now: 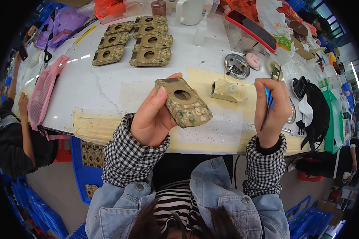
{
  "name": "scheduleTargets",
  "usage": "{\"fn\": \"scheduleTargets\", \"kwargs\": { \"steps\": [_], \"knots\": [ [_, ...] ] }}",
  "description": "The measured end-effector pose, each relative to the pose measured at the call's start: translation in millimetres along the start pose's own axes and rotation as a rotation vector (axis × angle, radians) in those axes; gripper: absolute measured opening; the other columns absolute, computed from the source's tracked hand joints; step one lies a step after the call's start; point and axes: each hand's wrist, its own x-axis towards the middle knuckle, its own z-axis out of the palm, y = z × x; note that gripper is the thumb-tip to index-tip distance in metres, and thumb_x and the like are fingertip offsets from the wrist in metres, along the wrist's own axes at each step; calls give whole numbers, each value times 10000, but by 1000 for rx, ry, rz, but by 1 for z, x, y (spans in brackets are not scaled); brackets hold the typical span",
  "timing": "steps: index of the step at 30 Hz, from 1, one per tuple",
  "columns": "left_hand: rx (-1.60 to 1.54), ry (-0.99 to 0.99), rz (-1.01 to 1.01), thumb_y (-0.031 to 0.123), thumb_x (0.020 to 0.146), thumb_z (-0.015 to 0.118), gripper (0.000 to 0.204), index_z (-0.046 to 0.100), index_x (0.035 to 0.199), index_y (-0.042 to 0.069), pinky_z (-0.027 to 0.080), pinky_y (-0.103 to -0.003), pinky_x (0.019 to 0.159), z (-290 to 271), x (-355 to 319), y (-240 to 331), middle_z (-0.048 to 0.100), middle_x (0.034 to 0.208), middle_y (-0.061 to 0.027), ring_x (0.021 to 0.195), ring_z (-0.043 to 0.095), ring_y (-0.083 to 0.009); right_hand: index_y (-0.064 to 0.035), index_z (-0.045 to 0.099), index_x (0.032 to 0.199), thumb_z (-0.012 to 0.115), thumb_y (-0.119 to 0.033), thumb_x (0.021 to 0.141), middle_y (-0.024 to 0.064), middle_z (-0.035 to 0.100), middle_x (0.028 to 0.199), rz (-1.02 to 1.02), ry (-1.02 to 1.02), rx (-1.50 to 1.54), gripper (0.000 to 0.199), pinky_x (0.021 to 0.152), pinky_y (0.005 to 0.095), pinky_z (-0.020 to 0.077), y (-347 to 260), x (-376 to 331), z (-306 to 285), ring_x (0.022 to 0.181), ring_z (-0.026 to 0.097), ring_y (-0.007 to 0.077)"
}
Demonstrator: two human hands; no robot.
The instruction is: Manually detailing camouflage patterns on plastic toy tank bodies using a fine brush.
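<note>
My left hand [146, 121] grips a camouflage-painted model vehicle hull [192, 106], tilted, its round hole facing up. In my right hand [278, 104] is a pair of dark tweezers [266, 112], lying across the palm side. From between its thumb and forefinger a thin light sliver, like a pin or fine stick, points left; its kind cannot be made out. Left of that hand a tan taped block [227, 91] with a small whitish piece on top rests on the table. Beyond it a round metal dish [237, 66] holds small dark bits.
Several more camouflage hulls [150, 56] stand in rows at the back left. A phone in a red case [251, 30] leans on a clear box. Near the right edge lies a black bag [318, 111]. Below the table is a blue tray [82, 175] with more hulls. People sit on both sides.
</note>
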Motion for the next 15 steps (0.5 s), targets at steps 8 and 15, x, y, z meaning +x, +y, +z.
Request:
{"fn": "scheduleTargets", "kwargs": {
  "steps": [8, 15],
  "knots": [
    [-247, -3, 89, 306, 1001, 268, 545, 179, 1403, -52, 457, -432, 996, -4, 0, 1, 417, 1319, -218, 1269, 407, -305, -16, 617, 947, 692, -60, 778, 110, 560, 781, 38, -185, 22, 189, 593, 308, 430, 2, -5, 6, 653, 542, 237],
    [-308, 40, 146, 317, 996, 264, 566, 154, 1399, -65, 508, -407, 937, -5, -1, 2, 429, 1276, -294, 1191, 487, -329, 83, 424, 1242, 382, -531, 923, 211, 575, 1115, 294, -257, 364, 693, 950, 364, 395, -11, -35, -35, 1073, 571, 278]
  ]
}}
